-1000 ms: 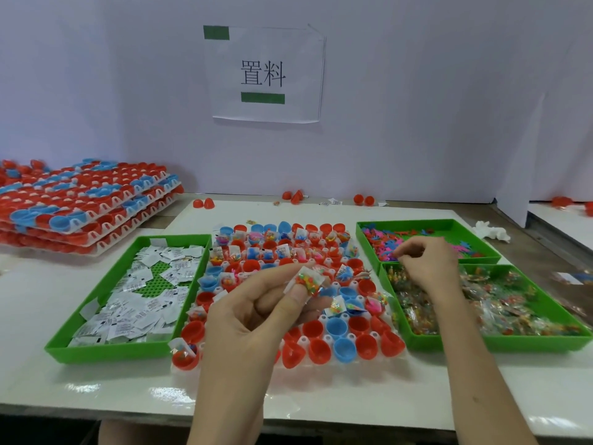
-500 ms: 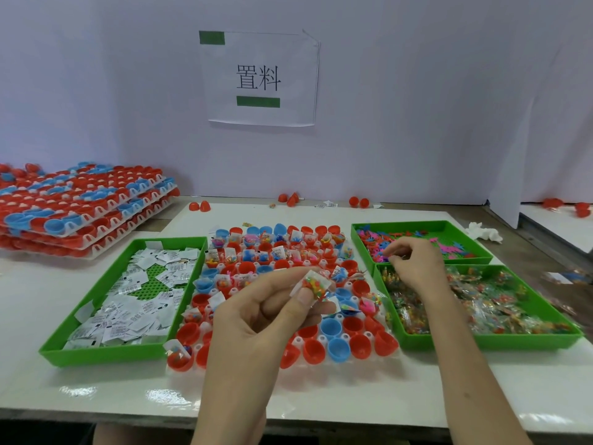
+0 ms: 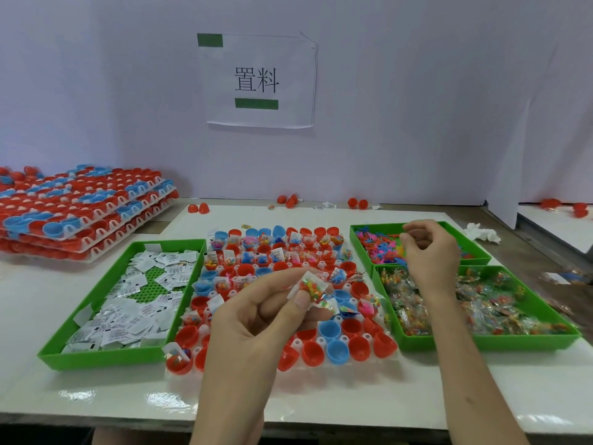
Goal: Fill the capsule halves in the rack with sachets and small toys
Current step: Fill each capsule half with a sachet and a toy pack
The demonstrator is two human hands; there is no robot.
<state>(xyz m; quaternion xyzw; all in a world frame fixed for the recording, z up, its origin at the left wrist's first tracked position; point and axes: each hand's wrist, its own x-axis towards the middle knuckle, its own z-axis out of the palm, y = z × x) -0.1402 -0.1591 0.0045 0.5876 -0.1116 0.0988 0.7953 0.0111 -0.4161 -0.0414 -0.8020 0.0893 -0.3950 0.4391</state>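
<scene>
2 bare hands work above a white table [image 3: 321, 403], seen from the person's own head. At the centre lies a white rack [image 3: 297, 343] of red and blue capsule halves [image 3: 313, 354]. Halves in the far rows hold sachets and toys. Most in the 2 nearest rows look empty, apart from 1 at the near left corner.

The left hand [image 3: 253, 319] is raised over the middle of the rack, thumb and forefinger pinching a clear sachet [image 3: 311, 287] of small coloured pieces. The sachet hangs in the air above the rack and touches no capsule.

The right hand [image 3: 431, 252] is well apart from it, over the far green tray [image 3: 478, 261] of small plastic toys [image 3: 382, 248]. Its fingers are curled with the tips drawn together. Whether they hold a toy cannot be told.

Filling looks partway done. The step in hand seems to be gathering: 1 sachet is ready and a toy is being picked. The next move likely calls for lowering the sachet into an empty half in the near rows and releasing it squarely inside the cup, since light film could slide off between cups.

Left of the rack, a green tray [image 3: 106, 356] holds white sachets [image 3: 128, 319]. Just right of the rack, a nearer green tray [image 3: 481, 343] holds more clear sachets.
</scene>
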